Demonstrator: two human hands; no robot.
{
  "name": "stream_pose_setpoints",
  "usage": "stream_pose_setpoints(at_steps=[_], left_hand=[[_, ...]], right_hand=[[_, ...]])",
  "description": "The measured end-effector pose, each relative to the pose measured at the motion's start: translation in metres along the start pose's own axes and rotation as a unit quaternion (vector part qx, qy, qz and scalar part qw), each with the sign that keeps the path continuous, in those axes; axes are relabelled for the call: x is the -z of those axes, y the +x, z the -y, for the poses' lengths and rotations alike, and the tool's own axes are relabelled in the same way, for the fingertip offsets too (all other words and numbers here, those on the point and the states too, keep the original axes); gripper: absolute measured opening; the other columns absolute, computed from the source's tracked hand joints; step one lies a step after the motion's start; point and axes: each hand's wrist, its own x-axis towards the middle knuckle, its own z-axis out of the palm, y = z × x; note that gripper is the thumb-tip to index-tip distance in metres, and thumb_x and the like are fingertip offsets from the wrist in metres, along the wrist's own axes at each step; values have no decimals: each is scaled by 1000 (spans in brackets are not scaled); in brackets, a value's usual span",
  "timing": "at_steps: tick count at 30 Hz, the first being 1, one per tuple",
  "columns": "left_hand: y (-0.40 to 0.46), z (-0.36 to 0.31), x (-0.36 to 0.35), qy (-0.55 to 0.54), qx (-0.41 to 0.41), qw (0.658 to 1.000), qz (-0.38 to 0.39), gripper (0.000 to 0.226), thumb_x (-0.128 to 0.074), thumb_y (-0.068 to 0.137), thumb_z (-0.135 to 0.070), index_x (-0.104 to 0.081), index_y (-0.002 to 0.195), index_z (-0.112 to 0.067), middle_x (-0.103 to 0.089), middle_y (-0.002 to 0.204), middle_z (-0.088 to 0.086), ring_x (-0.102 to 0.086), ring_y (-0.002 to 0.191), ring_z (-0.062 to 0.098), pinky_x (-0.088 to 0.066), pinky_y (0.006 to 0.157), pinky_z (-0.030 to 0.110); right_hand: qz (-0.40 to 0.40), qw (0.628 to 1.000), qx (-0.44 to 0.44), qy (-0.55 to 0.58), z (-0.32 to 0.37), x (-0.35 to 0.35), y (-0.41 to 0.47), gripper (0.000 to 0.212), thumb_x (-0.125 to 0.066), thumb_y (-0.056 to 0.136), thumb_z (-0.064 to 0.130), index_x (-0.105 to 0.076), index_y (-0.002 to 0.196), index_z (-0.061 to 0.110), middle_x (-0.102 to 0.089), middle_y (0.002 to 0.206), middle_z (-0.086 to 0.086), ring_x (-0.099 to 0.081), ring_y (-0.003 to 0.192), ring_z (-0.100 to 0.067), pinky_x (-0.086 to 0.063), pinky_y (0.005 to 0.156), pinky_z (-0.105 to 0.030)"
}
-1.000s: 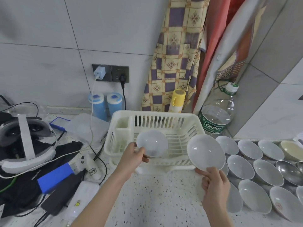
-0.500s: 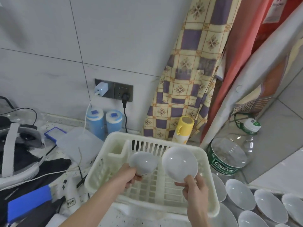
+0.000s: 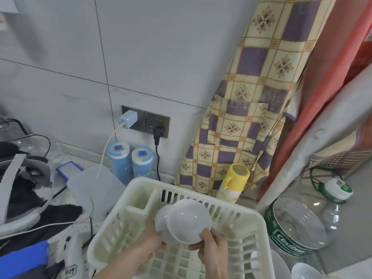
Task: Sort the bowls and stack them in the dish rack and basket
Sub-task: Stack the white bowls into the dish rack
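A cream plastic dish rack (image 3: 249, 214) fills the lower middle of the head view. My left hand (image 3: 149, 241) grips a small white bowl (image 3: 161, 216) by its rim, held tilted over the rack. My right hand (image 3: 211, 246) pinches a larger white bowl (image 3: 189, 221) by its lower edge. The larger bowl overlaps the small one and hides most of it. Both bowls face me, on edge, above the rack's slotted floor. More white bowls (image 3: 302, 271) peek in at the bottom right.
A big clear water jug (image 3: 298, 224) stands right of the rack. A yellow-capped bottle (image 3: 233, 182) and two blue canisters (image 3: 128, 160) stand behind it by the wall socket. A headset, cables and a clear lid (image 3: 94, 186) clutter the counter on the left.
The view has tilted up and closed in on the rack. My right hand has brought the larger bowl left, in front of the small bowl, and both bowls now overlap over the rack.
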Motion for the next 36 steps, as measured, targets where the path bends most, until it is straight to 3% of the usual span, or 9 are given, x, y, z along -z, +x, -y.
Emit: stream_pose_setpoints(at_steps=[3,9,13,15,20,28,30,33,36], left_hand=[[6,3,0,-10,8,1000,-2,26,-45,94,-20,-39,119,-23,-66,73,5,-37,39,8,-21,37,15],[11,7,1,-36,26,999,19,17,-46,94,-13,-56,107,-11,-63,66,9,-33,43,12,-18,40,18],[6,11,2,-95,60,992,55,16,-47,91,-5,-59,101,-4,-55,50,5,-40,34,10,-18,40,15],[3,9,4,-152,89,983,60,16,-46,92,-4,-60,97,-2,-58,52,9,-46,29,10,-20,36,12],[-3,-1,14,-230,147,960,61,26,-48,94,-29,-57,87,-5,-64,71,15,-56,49,18,-28,40,17],[-10,7,19,-231,147,961,44,57,-49,92,-59,-55,109,-5,-65,73,20,-58,52,25,-33,38,19],[-10,9,19,-223,139,964,37,53,-47,93,-58,-56,108,-8,-67,77,21,-56,51,24,-33,41,20],[-8,11,16,-205,119,971,22,44,-46,99,-48,-56,110,-7,-70,79,22,-53,49,23,-29,45,22],[-8,14,13,-173,94,980,12,35,-49,101,-36,-55,112,-3,-71,80,20,-52,49,22,-27,42,22]], right_hand=[[25,999,-10,-19,1,-2,5,24,-47,85,-2,-71,83,2,-60,49,-26,-32,26,-11,-24,33,-15],[65,996,-24,-62,6,-3,20,21,-46,87,-1,-67,86,4,-60,49,-20,-36,27,-6,-26,34,-16],[96,992,-32,-75,8,-8,26,23,-44,87,0,-66,89,5,-58,53,-18,-37,28,-6,-25,35,-16],[107,990,-39,-84,7,-11,27,23,-44,87,1,-67,88,5,-59,54,-16,-38,29,-6,-25,35,-16],[143,982,-44,-119,4,-18,29,23,-43,88,3,-66,92,8,-64,61,-11,-44,33,-4,-28,37,-16],[187,971,-55,-137,-7,-19,36,36,-43,89,2,-58,120,11,-70,66,-16,-32,35,-8,-28,37,-17],[189,969,-50,-151,-11,-21,38,41,-43,88,2,-54,127,12,-71,70,-16,-42,35,-6,-29,38,-16],[183,966,-35,-179,-16,-25,38,48,-44,87,5,-48,133,17,-73,91,-15,-64,52,-9,-35,40,-16],[197,958,-11,-208,-18,-28,36,52,-43,86,7,-46,135,23,-70,102,-11,-67,56,-6,-39,42,-15]])
